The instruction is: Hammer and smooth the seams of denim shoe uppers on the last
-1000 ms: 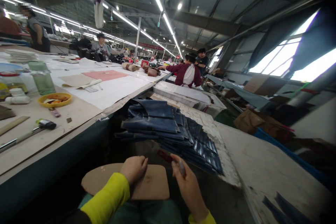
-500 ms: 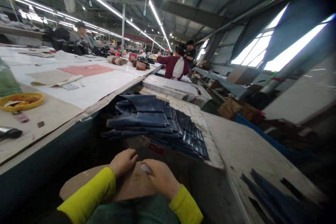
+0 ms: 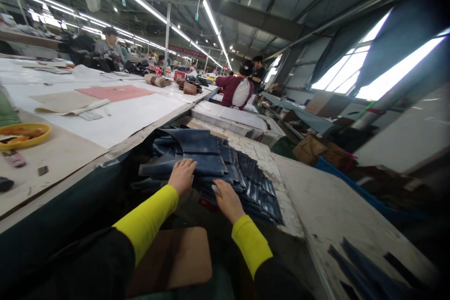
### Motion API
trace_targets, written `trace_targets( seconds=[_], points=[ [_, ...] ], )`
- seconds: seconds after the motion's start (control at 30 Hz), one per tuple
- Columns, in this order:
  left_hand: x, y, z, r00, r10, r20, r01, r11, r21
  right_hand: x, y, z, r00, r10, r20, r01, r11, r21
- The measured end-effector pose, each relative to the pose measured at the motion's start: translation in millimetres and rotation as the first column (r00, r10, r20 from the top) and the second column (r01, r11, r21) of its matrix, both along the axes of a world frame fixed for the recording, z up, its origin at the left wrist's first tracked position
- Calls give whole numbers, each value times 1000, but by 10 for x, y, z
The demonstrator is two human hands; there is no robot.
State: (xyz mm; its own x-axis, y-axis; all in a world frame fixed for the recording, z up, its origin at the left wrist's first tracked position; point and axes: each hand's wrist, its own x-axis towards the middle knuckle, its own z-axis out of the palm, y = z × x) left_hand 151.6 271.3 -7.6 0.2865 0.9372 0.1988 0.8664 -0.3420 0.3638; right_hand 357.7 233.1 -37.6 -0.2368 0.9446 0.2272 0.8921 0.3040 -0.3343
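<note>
A fanned stack of dark blue leather-like pieces (image 3: 207,154) lies in front of me, its layers overlapping toward the right. My left hand (image 3: 183,176) rests on the stack's near left part, fingers stretched over the top piece. At the near edge of the stack is my right hand (image 3: 228,200), fingers curled and thumb close to the index finger. Something small and pale shows at that thumb; I cannot tell whether it is held or worn. Below my hands, a brown board (image 3: 176,258) with rounded corners lies across my lap.
To the left runs a long worktable (image 3: 137,112) with a pink sheet (image 3: 116,93) and a yellow dish (image 3: 24,136). A pale board (image 3: 291,211) bears the stack. More dark blue strips (image 3: 365,262) lie at lower right. People work farther back.
Both hands have moved forward from above the brown board to the blue stack. The left hand now touches the top piece, and more of the board shows.
</note>
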Motion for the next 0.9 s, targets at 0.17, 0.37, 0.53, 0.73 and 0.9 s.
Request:
trace_targets(
  seconds=[0.17,0.37,0.53,0.73,0.9],
  points=[
    [-2,205,-293,994,113,-8,-114,988,-109,-30,278,-175,997,-38,67,40,999,-32],
    [-375,340,-203,948,302,103,-294,951,-94,-48,386,-292,995,-61,83,66,996,-66],
    [-928,349,577,881,401,250,-436,894,101,-78,430,-248,993,-100,60,106,988,-111],
    [-1291,-188,1907,899,289,329,-431,723,540,-179,404,-90,987,-160,-35,150,970,-193],
    [-1281,-820,2660,903,197,382,-422,569,705,-440,337,215,962,-131,-240,58,955,-290]
  ],
)
